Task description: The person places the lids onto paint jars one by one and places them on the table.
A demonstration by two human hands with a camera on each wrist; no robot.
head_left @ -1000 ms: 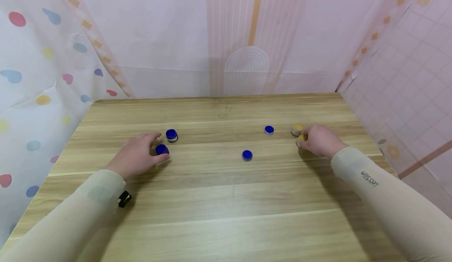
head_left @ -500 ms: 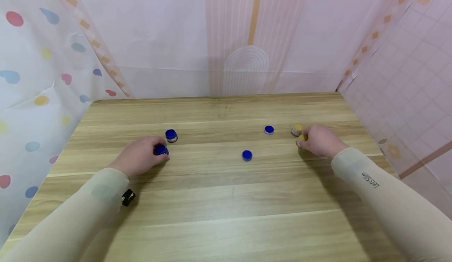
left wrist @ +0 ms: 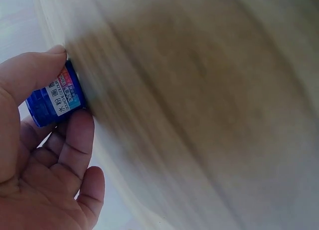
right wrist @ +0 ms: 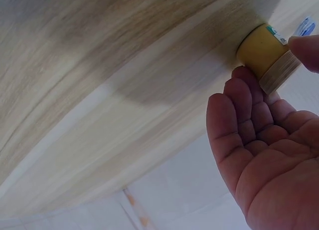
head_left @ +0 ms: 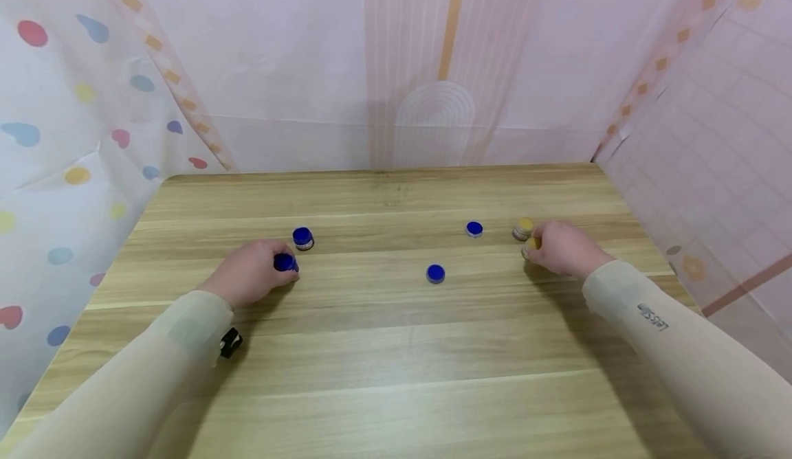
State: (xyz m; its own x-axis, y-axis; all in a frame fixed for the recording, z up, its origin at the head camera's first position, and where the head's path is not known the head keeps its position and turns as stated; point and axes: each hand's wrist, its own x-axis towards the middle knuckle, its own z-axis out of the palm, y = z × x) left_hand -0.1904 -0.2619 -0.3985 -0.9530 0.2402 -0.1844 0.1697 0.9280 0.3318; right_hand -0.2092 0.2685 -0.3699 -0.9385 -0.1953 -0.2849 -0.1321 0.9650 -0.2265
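In the head view my left hand [head_left: 250, 273] grips a small blue gouache paint jar [head_left: 285, 262] on the left part of the wooden table. The left wrist view shows thumb and fingers on either side of this jar [left wrist: 57, 98], its printed label between them. A second blue jar [head_left: 303, 238] stands just beyond it. On the right, my right hand [head_left: 564, 247] holds a yellow paint jar [head_left: 530, 247], partly hidden by the fingers. The right wrist view has the yellow jar [right wrist: 264, 50] between thumb and fingertips. Another yellow jar [head_left: 523, 228] stands right behind it.
Two flat blue discs, like lids, lie right of the middle: one nearer [head_left: 436, 273], one farther back [head_left: 474, 229]. The wooden table [head_left: 396, 349] ends at patterned cloth walls [head_left: 297, 88] behind and at the sides. A small black object [head_left: 231, 343] is at the left wrist.
My left hand has closed its thumb and fingers onto the nearer blue jar, moving slightly right. The right hand stays at the yellow jar.
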